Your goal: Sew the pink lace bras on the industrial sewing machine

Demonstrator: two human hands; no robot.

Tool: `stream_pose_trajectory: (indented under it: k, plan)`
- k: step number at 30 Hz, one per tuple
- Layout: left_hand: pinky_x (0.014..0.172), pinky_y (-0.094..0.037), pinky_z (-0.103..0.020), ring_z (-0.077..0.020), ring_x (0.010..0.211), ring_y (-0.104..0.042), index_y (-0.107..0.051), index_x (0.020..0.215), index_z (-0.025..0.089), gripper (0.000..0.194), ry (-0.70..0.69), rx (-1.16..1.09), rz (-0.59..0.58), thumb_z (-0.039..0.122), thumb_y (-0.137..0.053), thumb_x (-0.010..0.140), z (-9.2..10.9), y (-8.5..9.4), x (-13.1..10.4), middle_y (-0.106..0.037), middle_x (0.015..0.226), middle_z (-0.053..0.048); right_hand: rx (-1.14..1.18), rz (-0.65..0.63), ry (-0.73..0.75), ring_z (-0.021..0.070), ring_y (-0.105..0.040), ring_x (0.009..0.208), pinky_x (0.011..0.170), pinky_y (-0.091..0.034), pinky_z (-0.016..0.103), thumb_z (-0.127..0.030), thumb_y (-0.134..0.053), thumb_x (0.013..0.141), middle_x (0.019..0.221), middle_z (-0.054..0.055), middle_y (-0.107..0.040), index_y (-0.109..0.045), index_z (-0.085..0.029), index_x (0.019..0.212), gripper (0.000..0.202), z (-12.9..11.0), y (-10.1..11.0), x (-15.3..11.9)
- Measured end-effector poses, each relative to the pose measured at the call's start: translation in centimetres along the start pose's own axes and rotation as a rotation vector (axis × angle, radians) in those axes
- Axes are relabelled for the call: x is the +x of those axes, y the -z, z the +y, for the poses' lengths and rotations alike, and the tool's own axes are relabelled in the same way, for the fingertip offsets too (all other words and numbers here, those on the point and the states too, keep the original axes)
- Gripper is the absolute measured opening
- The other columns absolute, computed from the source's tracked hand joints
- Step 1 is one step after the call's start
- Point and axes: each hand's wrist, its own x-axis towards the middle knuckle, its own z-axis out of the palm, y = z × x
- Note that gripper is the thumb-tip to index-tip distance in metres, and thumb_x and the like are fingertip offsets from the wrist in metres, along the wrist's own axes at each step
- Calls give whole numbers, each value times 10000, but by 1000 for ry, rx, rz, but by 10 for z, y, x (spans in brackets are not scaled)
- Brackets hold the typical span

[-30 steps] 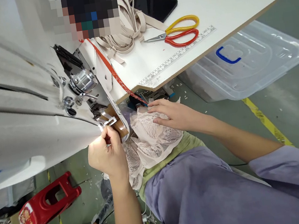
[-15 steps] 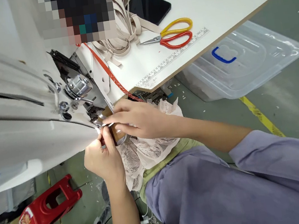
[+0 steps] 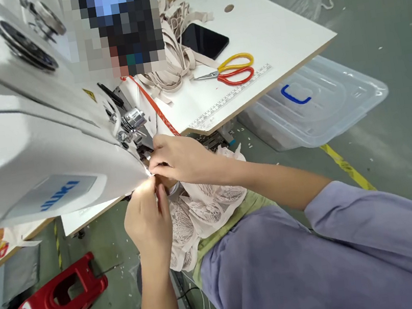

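At the needle end of a white JUKI sewing machine (image 3: 76,163), both my hands are close together. My left hand (image 3: 145,218) has its thumb and fingers pinched just under the machine head; what lies between them is too small to make out. My right hand (image 3: 181,159) comes in from the right, fingers bent and tips pressed together beside the needle area, with their contents hidden too. Pale pink lace fabric (image 3: 208,208) with gathered cups, perhaps a bra, hangs below the hands and over my lap. A metal tension knob (image 3: 134,118) sits above my right hand.
On the white table (image 3: 268,26) lie yellow-and-red scissors (image 3: 234,70), a black phone (image 3: 205,40) and a heap of beige straps (image 3: 169,67). A red cord (image 3: 154,105) runs along the machine. Below are a clear lidded bin (image 3: 318,101) and a red stool (image 3: 58,305).
The view has shifted, showing more of the machine. My right hand's fingers have drawn together into a pinch, where they were more spread. My left hand remains pinched near the needle.
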Motion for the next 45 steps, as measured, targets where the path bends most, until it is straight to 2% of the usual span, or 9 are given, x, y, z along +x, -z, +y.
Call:
stream_pose_trajectory:
  k: [5, 11, 15, 22, 31, 37, 39, 41, 45]
  plan:
    - [824, -569, -294, -188, 995, -730, -636, 1179, 220, 293, -206, -326, 188, 135, -617, 900, -7, -37, -67, -765, 1090, -69, -86, 188, -19, 176, -516, 803, 721, -394, 303, -274, -460, 1002, 945, 67, -538, -695, -160, 932, 271, 24, 5, -11]
    - [1075, -468, -482, -358, 1301, -569, -550, 1357, 71, 509, 140, -369, -530, 255, -579, 884, 26, -142, -125, -612, 1344, -256, 111, 292, -75, 198, -575, 885, 855, -457, 339, -280, -552, 919, 950, 65, -554, -656, -156, 991, 177, 81, 18, 38]
    - [1005, -486, -398, -332, 1246, -611, -487, 1418, 58, 511, 206, -267, -682, 276, -418, 961, 33, -165, -126, -618, 1312, -268, 168, 647, -204, 292, -453, 1296, 1103, -358, 411, -408, -698, 837, 1424, 200, -440, -440, -133, 1393, 671, 108, 62, 115]
    - [764, -476, -360, -258, 845, -689, -556, 756, 235, 244, 171, -492, -918, 390, -447, 910, 27, -148, -120, -697, 790, -60, 303, 561, -156, 271, -579, 1131, 1009, -434, 402, -437, -764, 777, 1245, 112, -652, -519, -147, 1251, 607, 123, 109, 186]
    - [637, -407, -322, -179, 625, -485, -366, 625, 227, 444, 170, -846, -737, 572, -421, 899, 31, -124, -116, -419, 592, 1, 362, 565, -156, 253, -589, 1123, 1011, -442, 396, -477, -722, 794, 1272, 89, -649, -519, -167, 1282, 613, 120, 106, 190]
    - [611, -355, -277, -151, 634, -523, -504, 633, 199, 292, 124, -817, -738, 348, -519, 884, 25, -61, -75, -542, 623, -5, 287, 701, -85, 261, -455, 1336, 1146, -332, 421, -355, -627, 880, 1286, 117, -625, -557, -197, 1240, 399, 70, 90, 111]
    - [604, -349, -260, -137, 632, -530, -521, 641, 196, 253, 91, -827, -761, 291, -521, 875, 24, -33, -62, -577, 641, -8, 391, 413, 202, 209, -611, 1131, 1037, -445, 374, -410, -509, 978, 1114, 73, -697, -619, -232, 1142, 266, 46, 67, 46]
    - [612, -350, -252, -130, 642, -541, -548, 675, 199, 254, -10, -833, -813, 279, -493, 910, 23, -7, -51, -612, 675, -12, 447, -167, 454, 196, -670, 1027, 963, -486, 335, -459, -612, 934, 1056, 56, -735, -662, -232, 1129, 303, 25, 46, -17]
    - [570, -295, -272, -135, 579, -514, -571, 709, 210, 315, -179, -645, -754, 318, -450, 980, 20, 25, -31, -605, 645, -9, 391, -638, 380, 174, -672, 875, 770, -480, 271, -467, -532, 992, 965, 75, -736, -670, -180, 1102, 337, 9, 27, -77]
